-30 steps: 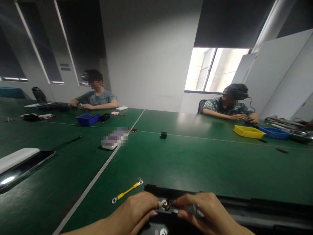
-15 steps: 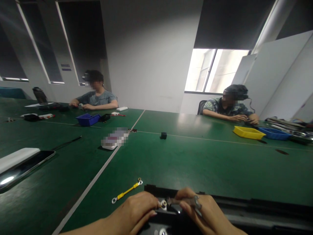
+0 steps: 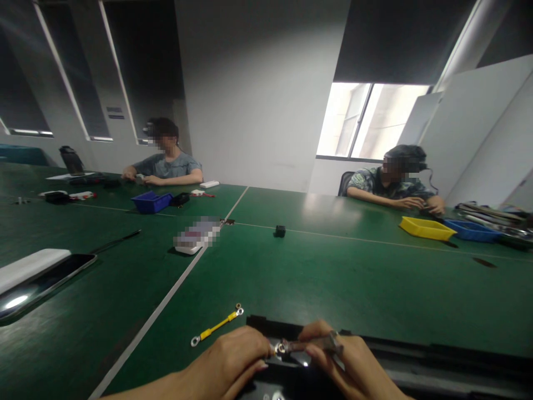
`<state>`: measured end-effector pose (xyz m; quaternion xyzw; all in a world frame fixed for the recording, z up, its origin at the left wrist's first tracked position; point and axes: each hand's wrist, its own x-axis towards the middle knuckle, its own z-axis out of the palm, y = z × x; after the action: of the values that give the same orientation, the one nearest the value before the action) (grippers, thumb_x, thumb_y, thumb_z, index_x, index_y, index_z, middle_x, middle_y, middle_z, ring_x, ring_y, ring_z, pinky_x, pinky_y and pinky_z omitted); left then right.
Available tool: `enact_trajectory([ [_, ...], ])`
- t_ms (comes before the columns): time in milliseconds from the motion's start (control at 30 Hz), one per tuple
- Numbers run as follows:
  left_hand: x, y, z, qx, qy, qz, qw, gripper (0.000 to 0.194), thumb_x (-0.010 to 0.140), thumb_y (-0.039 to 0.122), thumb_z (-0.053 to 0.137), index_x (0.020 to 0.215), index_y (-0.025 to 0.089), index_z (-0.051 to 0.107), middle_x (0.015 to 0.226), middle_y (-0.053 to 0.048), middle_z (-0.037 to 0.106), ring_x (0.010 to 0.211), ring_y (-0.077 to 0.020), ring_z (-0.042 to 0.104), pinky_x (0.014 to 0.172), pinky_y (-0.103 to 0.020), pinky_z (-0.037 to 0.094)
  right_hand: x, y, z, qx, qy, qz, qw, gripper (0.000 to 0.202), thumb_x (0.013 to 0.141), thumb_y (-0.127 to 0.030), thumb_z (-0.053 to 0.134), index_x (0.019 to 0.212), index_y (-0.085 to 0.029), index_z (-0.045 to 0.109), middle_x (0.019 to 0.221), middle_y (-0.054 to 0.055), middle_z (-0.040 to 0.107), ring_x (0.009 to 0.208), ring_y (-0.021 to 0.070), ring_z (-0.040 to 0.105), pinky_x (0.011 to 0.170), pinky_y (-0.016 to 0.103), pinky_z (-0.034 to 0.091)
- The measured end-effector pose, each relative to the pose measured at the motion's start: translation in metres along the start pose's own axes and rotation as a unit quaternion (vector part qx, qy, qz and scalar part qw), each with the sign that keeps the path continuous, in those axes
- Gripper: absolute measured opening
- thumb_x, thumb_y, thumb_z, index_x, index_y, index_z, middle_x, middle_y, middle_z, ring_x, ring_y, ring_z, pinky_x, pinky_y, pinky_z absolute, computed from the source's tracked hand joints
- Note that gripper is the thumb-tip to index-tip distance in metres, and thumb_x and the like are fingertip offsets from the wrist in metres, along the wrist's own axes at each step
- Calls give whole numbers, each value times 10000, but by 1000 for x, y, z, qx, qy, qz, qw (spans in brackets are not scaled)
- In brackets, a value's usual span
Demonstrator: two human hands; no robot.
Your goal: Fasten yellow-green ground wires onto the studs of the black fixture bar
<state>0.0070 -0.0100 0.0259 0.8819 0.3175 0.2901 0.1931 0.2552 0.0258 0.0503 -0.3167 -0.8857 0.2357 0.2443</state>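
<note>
My right hand (image 3: 347, 355) is closed around a metal open-end wrench (image 3: 312, 344). The wrench's far end sits over a nut on a silver ring terminal (image 3: 278, 350) in the black metal enclosure (image 3: 266, 328). My left hand (image 3: 233, 355) pinches at that ring terminal from the left, with a bit of yellow showing at the fingertips; most of what it grips is hidden. Another silver stud (image 3: 278, 395) shows at the bottom edge. Left of the enclosure lies a short yellow wire (image 3: 217, 326) with a ring terminal at each end, and a small brass nut (image 3: 238, 306) beside it.
A phone (image 3: 50, 283) and a white box (image 3: 33, 266) lie at the left. Farther off are a white device (image 3: 195, 236), a small black block (image 3: 280, 231), and blue (image 3: 152, 203) and yellow (image 3: 427, 229) trays. Two people sit across the green table (image 3: 353, 278).
The wrench has moved left, so its end now overlaps the nut at the ring terminal. My left hand stays almost in place. The view has shifted slightly.
</note>
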Motion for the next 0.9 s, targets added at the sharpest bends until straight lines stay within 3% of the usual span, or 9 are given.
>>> enact_trajectory([
  [400,-2,-4,2,-7,-6,5,1000,268,1008,230,325,1163,157,531,1039,-105,639,981,-218,594,899,-320,476,-4,-5,-4,-5,5,34,999,206,941,-319,446,980,-230,626,837,8,721,765,164,692,657,215,534],
  [667,-1,0,0,6,-8,-1,1000,299,1021,274,305,1145,155,549,1033,-112,655,976,-219,613,891,-309,488,-2,1,0,-1,45,-54,998,233,941,-341,485,1009,-210,665,906,23,738,778,149,704,686,185,538],
  [900,-2,-1,2,2,-6,-2,1000,294,1024,270,297,1144,161,542,1023,-100,651,957,-210,613,880,-300,484,-1,3,0,5,30,-93,995,191,913,-315,551,985,-191,678,869,26,733,744,133,693,666,178,521],
])
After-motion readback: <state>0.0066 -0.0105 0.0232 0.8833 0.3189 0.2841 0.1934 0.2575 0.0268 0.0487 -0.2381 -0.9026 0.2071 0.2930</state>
